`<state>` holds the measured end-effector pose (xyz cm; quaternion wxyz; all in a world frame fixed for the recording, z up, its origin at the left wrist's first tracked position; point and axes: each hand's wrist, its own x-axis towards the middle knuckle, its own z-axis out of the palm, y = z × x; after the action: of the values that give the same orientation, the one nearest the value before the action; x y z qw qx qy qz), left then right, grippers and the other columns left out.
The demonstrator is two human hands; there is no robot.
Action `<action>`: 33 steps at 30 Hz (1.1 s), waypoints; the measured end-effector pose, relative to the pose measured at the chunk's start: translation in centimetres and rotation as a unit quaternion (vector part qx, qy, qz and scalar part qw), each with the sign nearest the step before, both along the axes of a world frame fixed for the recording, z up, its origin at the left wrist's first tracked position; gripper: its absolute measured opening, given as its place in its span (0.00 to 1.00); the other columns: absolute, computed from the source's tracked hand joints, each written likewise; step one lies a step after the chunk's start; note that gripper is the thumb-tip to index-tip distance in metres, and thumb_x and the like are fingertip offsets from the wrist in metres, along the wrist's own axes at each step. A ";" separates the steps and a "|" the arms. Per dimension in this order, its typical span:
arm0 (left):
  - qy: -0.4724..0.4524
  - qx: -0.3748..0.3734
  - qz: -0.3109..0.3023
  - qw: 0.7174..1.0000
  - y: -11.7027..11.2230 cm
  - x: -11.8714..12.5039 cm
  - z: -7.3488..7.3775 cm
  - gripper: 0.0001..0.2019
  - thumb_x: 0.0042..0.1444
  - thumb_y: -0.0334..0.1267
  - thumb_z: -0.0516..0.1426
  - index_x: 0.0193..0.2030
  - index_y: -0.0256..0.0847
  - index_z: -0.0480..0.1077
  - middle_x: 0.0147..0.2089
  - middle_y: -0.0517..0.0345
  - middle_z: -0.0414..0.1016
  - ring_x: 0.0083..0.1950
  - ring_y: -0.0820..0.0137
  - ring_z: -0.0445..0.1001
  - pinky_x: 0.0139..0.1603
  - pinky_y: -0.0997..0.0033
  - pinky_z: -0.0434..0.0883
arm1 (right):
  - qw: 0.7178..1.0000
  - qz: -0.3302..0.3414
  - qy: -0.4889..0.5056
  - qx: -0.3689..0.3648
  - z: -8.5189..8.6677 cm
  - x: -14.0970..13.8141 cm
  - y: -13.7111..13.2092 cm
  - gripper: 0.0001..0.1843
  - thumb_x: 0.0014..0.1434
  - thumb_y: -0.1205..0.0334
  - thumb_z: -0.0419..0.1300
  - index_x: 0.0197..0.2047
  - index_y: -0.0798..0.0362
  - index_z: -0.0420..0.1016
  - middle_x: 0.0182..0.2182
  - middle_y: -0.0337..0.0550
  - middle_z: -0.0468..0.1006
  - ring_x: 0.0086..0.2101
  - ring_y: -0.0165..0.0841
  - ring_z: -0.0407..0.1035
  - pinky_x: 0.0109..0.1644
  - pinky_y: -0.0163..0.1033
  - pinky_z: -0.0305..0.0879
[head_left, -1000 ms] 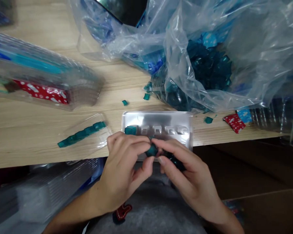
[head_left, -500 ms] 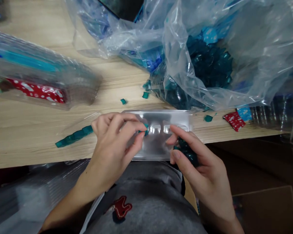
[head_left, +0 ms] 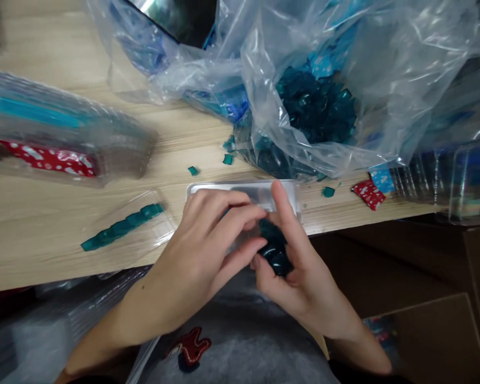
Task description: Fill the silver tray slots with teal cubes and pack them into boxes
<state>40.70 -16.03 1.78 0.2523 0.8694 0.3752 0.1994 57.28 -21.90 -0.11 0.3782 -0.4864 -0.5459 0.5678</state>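
My right hand [head_left: 304, 266] is closed around a bunch of shiny dark teal pieces [head_left: 276, 258], which look like small wrapped sweets. My left hand [head_left: 220, 240] reaches across to them, its thumb and fingertips apart at the edge of the bunch; any piece between the tips is hard to make out. Beneath both hands lies a clear plastic tray [head_left: 208, 186], mostly covered by them. To the left, a row of teal pieces [head_left: 122, 226] rests in a second clear plastic tray [head_left: 160, 240].
Behind the hands, a large clear bag [head_left: 260, 85] spills dark teal pieces. Loose teal bits [head_left: 192, 170] lie in front of it. A stack of filled clear trays [head_left: 124, 144] stands left. Red [head_left: 370, 193] and blue [head_left: 382, 178] packets lie right, beside more clear trays [head_left: 420, 178].
My left hand has moved right from over the tray to the bunch in my right hand, and no longer pinches a single teal piece in view. The view has shifted slightly.
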 end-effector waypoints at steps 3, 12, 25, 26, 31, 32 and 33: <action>-0.018 0.012 0.000 1.000 0.1 0.2 -0.1 0.07 0.64 0.29 0.54 0.47 0.39 0.68 0.47 0.54 0.71 0.49 0.67 0.69 0.51 0.65 0.68 | 1.000 0.000 0.005 0.012 0.0 0.2 -0.1 0.47 0.64 0.69 0.56 0.74 0.37 0.30 0.72 0.39 0.51 0.66 0.36 0.57 0.71 0.47 0.54; -0.141 -0.094 0.065 0.983 -0.3 -0.1 -0.6 0.13 0.61 0.22 0.54 0.47 0.45 0.67 0.41 0.62 0.73 0.46 0.73 0.73 0.47 0.71 0.71 | 0.988 -0.139 0.060 -0.001 0.0 0.3 0.7 0.12 0.66 0.67 0.57 0.51 0.46 0.72 0.44 0.37 0.79 0.33 0.25 0.73 0.44 0.35 0.75; -0.105 -0.006 0.064 0.992 -0.8 0.6 -0.6 0.15 0.60 0.23 0.56 0.50 0.45 0.65 0.45 0.60 0.70 0.47 0.72 0.71 0.50 0.70 0.70 | 0.986 -0.166 0.012 0.005 0.3 0.3 0.7 0.06 0.61 0.66 0.63 0.43 0.49 0.75 0.38 0.37 0.80 0.34 0.29 0.75 0.41 0.37 0.74; -0.111 -0.016 0.070 0.991 -0.8 0.7 -0.7 0.16 0.60 0.23 0.56 0.52 0.44 0.64 0.45 0.59 0.70 0.47 0.72 0.71 0.50 0.71 0.71 | 0.986 -0.165 0.007 0.009 0.3 0.2 0.7 0.06 0.61 0.66 0.63 0.43 0.49 0.74 0.38 0.38 0.81 0.36 0.30 0.76 0.43 0.38 0.75; -0.079 -0.012 0.076 0.994 -1.1 0.4 -0.6 0.13 0.62 0.23 0.54 0.50 0.43 0.65 0.47 0.57 0.69 0.50 0.72 0.71 0.51 0.72 0.71 | 0.985 -0.156 -0.039 0.060 0.4 -0.1 0.6 0.05 0.62 0.67 0.63 0.42 0.48 0.73 0.37 0.37 0.80 0.38 0.30 0.76 0.45 0.37 0.75; -0.082 -0.015 0.069 0.994 -1.1 0.1 -0.6 0.12 0.62 0.23 0.53 0.49 0.43 0.65 0.46 0.57 0.70 0.50 0.71 0.72 0.50 0.71 0.71 | 0.985 -0.148 -0.050 0.074 0.4 -0.1 0.5 0.06 0.62 0.68 0.63 0.41 0.48 0.72 0.37 0.37 0.80 0.39 0.30 0.76 0.45 0.37 0.75; -0.086 -0.024 0.057 0.994 -1.2 -0.2 -0.5 0.11 0.62 0.23 0.53 0.47 0.43 0.64 0.46 0.57 0.71 0.49 0.71 0.72 0.50 0.70 0.71 | 0.985 -0.139 -0.060 0.087 0.4 0.0 0.4 0.06 0.62 0.68 0.63 0.42 0.48 0.72 0.38 0.37 0.80 0.40 0.30 0.76 0.46 0.37 0.75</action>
<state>40.53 -17.27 1.28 0.2924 0.8201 0.4055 0.2786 57.24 -21.53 0.25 0.4606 -0.5559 -0.5419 0.4303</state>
